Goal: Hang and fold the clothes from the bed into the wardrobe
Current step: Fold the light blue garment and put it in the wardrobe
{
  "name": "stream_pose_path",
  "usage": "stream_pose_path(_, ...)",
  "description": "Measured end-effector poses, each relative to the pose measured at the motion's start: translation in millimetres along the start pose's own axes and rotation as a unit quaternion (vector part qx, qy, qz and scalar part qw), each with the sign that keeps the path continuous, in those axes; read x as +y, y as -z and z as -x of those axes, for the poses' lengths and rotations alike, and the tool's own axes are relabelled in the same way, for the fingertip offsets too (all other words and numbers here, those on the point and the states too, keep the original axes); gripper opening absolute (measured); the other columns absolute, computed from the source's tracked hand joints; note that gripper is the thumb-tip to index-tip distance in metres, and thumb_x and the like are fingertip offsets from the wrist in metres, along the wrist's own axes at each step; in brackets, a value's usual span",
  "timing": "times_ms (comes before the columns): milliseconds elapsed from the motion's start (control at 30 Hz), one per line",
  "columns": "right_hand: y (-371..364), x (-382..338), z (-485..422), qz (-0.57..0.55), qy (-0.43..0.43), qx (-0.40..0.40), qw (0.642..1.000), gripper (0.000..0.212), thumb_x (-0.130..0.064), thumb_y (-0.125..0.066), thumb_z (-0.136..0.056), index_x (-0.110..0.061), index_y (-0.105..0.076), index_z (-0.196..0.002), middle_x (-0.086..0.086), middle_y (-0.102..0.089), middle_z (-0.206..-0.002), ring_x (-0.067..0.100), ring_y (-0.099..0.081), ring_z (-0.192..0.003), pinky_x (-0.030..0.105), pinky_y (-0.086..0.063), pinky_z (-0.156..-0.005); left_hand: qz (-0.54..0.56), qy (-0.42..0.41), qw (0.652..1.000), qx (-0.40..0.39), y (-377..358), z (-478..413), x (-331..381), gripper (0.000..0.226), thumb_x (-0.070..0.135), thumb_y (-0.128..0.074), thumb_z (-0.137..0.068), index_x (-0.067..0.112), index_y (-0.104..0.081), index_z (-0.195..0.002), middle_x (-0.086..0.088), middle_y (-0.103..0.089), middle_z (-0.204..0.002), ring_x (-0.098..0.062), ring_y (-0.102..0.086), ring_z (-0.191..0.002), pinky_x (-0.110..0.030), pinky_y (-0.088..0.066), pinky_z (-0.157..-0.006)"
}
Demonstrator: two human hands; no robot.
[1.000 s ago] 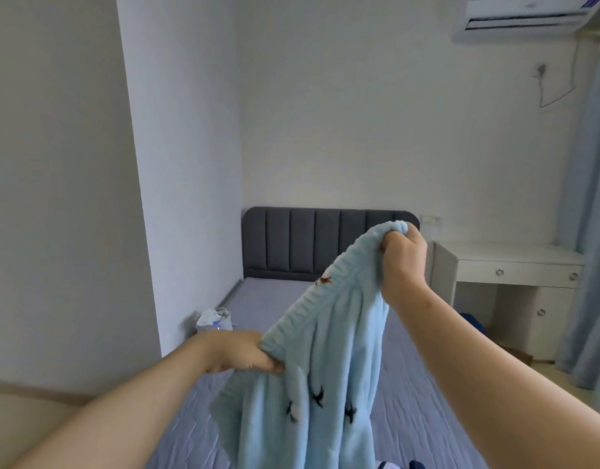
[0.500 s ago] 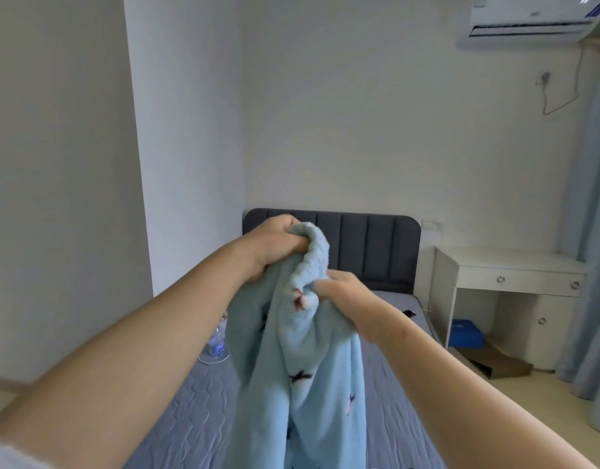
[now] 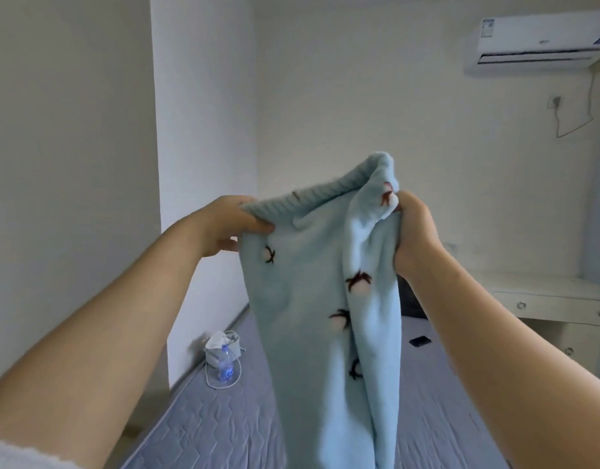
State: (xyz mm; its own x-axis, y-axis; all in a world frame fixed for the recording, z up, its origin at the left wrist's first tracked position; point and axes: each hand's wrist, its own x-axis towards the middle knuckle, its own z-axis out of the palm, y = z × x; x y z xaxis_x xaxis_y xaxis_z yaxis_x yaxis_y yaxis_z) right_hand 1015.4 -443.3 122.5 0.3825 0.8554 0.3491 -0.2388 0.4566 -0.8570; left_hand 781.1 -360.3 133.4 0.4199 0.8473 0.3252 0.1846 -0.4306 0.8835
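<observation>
Two hands, the left hand [image 3: 232, 222] and the right hand [image 3: 414, 231], are closed on the ribbed top edge of a light blue garment [image 3: 329, 299], which is held up above the bed [image 3: 203, 431].

The garment [image 3: 322, 299] is pale blue cloth with a soft, fleecy, matt nap; its top edge is ribbed knit, and small dark stitched motifs with pale tufts dot the surface. The bed [image 3: 203, 431] carries grey-blue quilted fabric, matt, with a stitched zigzag pattern. On the left of the bed stands a clear plastic bottle [image 3: 226, 365], glossy, beside crumpled whitish material. The walls are smooth and matt white. The air conditioner [image 3: 535, 42] at far right has a smooth white plastic casing. The white desk [image 3: 555, 299] looks smooth-painted, with small shiny metal knobs.
</observation>
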Motion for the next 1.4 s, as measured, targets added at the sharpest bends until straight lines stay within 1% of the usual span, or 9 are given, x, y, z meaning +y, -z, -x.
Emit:
stream_pose_path(167,-8,-1,-9,0.043,0.034,0.028,0.998,0.029,-0.013,-0.044,-0.094,-0.008,-0.051,-0.067,0.008,-0.056,-0.06,-0.002,-0.057,-0.04,0.01,-0.046,-0.043,0.355,0.032,0.934,-0.003,-11,1,-15,0.025,0.018,-0.06,-0.08,0.009,-0.063,-0.103,-0.007,-0.072,-0.087,-0.019,-0.07,-0.074,-0.032,-0.059,-0.062)
stream_pose_path(267,14,27,-3,0.107,-0.047,0.014,0.993,0.007,-0.013,-0.065,-0.081,-0.007,-0.067,-0.081,0.013,-0.071,-0.081,0.022,-0.069,-0.074,0.034,-0.058,-0.073,0.33,0.176,0.927,0.033,-20,4,-40,0.017,0.02,-0.056,-0.09,0.007,-0.063,-0.098,-0.01,-0.069,-0.083,-0.023,-0.065,-0.074,-0.04,-0.055,-0.073)
stream_pose_path(367,45,54,4,0.206,-0.072,0.021,0.976,0.012,0.001,-0.057,-0.086,-0.007,-0.066,-0.088,0.013,-0.068,-0.086,0.025,-0.065,-0.076,0.037,-0.055,-0.074,0.262,0.23,0.934,0.071,-19,8,-62,0.018,0.017,-0.056,-0.091,0.005,-0.059,-0.103,-0.015,-0.069,-0.076,-0.027,-0.063,-0.074,-0.041,-0.049,-0.066)
stream_pose_path(567,81,92,8,0.359,-0.125,0.023,0.925,0.012,-0.007,-0.048,-0.092,-0.014,-0.057,-0.095,0.01,-0.06,-0.092,0.028,-0.058,-0.087,0.042,-0.051,-0.079,0.18,0.139,0.954,0.196,-11,0,-96,0.014,0.005,-0.053,-0.092,0.019,-0.056,-0.091,-0.008,-0.06,-0.096,-0.021,-0.058,-0.079,-0.032,-0.049,-0.073)
stream_pose_path(800,86,109,17,0.323,-0.303,-0.045,0.895,0.017,-0.01,-0.053,-0.081,-0.003,-0.063,-0.093,0.017,-0.068,-0.094,0.031,-0.063,-0.084,0.036,-0.052,-0.076,0.122,0.175,0.972,0.099,2,2,-98,0.01,0.011,-0.058,-0.082,0.019,-0.054,-0.078,-0.007,-0.06,-0.072,-0.022,-0.057,-0.065,-0.03,-0.047,-0.063)
stream_pose_path(1000,81,116,16,0.433,-0.364,-0.26,0.782,0.03,-0.034,-0.07,-0.081,-0.008,-0.071,-0.097,0.008,-0.073,-0.099,0.023,-0.069,-0.092,0.033,-0.054,-0.086,0.042,0.182,0.974,0.13,37,16,-114,0.02,0.021,-0.077,-0.072,0.014,-0.061,-0.081,-0.009,-0.068,-0.073,-0.023,-0.062,-0.07,-0.034,-0.052,-0.07)
stream_pose_path(1167,49,134,13,0.753,-0.202,-0.339,0.527,0.047,-0.065,-0.052,-0.081,-0.022,-0.067,-0.095,-0.005,-0.066,-0.094,0.009,-0.057,-0.081,0.021,-0.042,-0.076,0.035,0.152,0.972,0.177,52,19,-128,0.018,0.004,-0.071,-0.078,0.015,-0.057,-0.074,-0.008,-0.058,-0.072,-0.019,-0.054,-0.064,-0.026,-0.047,-0.058)
stream_pose_path(1267,39,145,2,0.742,-0.139,-0.264,0.6,0.043,-0.046,-0.06,-0.081,-0.017,-0.041,-0.056,-0.002,-0.037,-0.059,0.012,-0.032,-0.051,0.022,-0.025,-0.047,0.028,0.149,0.972,0.182,61,23,-135,0.022,0.0,-0.069,-0.079,0.016,-0.055,-0.074,-0.006,-0.055,-0.071,-0.018,-0.053,-0.062,-0.022,-0.048,-0.052)
stream_pose_path(1400,31,160,-12,0.637,-0.062,-0.113,0.76,0.047,-0.027,-0.064,-0.077,-0.016,-0.024,-0.055,-0.001,-0.024,-0.057,0.016,-0.02,-0.052,0.024,-0.014,-0.046,0.013,0.166,0.97,0.178,89,34,-146,0.024,-0.001,-0.068,-0.079,0.015,-0.052,-0.075,-0.007,-0.054,-0.073,-0.019,-0.054,-0.063,-0.023,-0.05,-0.05)
